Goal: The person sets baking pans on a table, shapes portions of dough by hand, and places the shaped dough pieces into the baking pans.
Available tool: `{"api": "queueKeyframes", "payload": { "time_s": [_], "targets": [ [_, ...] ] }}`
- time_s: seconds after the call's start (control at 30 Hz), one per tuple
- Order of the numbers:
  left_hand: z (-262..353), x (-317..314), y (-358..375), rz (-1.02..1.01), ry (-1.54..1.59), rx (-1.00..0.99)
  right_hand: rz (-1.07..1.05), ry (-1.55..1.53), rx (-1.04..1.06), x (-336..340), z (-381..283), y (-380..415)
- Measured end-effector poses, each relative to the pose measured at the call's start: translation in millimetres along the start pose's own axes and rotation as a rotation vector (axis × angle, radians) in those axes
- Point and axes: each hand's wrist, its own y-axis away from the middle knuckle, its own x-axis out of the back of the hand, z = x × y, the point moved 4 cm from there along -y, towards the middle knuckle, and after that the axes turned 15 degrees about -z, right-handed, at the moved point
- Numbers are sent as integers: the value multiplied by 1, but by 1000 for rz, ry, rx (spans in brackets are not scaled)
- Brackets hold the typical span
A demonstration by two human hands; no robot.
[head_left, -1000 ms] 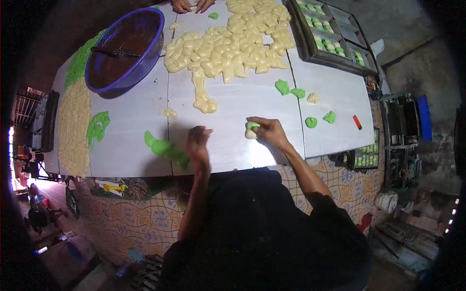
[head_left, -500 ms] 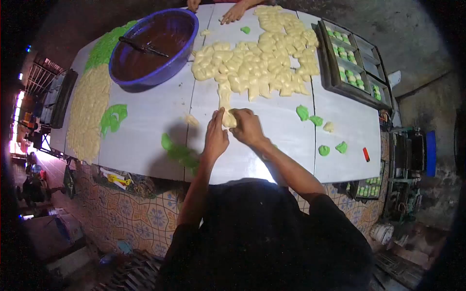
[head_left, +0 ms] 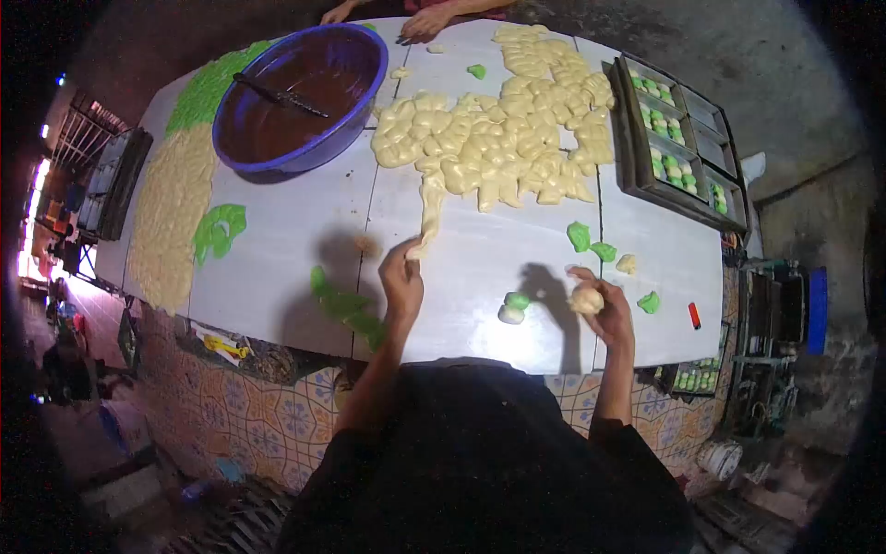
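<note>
A strip of pale dough (head_left: 431, 210) runs down from the large cream-coloured dough mass (head_left: 489, 138) on the white table. My left hand (head_left: 402, 282) is closed on the lower end of this strip. Over the table to the right, my right hand (head_left: 607, 314) holds a round, cream-coloured dough ball (head_left: 587, 300) in its fingers. Between my hands lie a green dough piece (head_left: 517, 301) and a whitish one (head_left: 510, 315), touching each other. Small green lumps (head_left: 579, 236) and a pale lump (head_left: 627, 264) rest beyond my right hand.
A blue basin (head_left: 369, 102) of brown filling stands at the back left, a dark tool inside. Flat green and cream dough (head_left: 171, 217) covers the left end. A compartment tray (head_left: 632, 166) holds green-and-white pieces. Another person's hand (head_left: 427, 22) is at the far edge. A red lighter (head_left: 694, 316) lies right.
My right hand has moved right and towards me, away from the strip, with a dough ball. My left hand has shifted slightly nearer. The green and whitish pieces between my hands are now visible.
</note>
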Motion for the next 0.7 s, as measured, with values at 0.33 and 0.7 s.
{"api": "queueKeyframes", "payload": {
  "time_s": [0.33, 0.7],
  "targets": [
    [62, 5, 119, -117, 170, 186, -41, 986, 64, -102, 92, -111],
    [47, 50, 139, -71, 1124, 30, -487, 1282, -110, -144, 171, -156]
  ]
}}
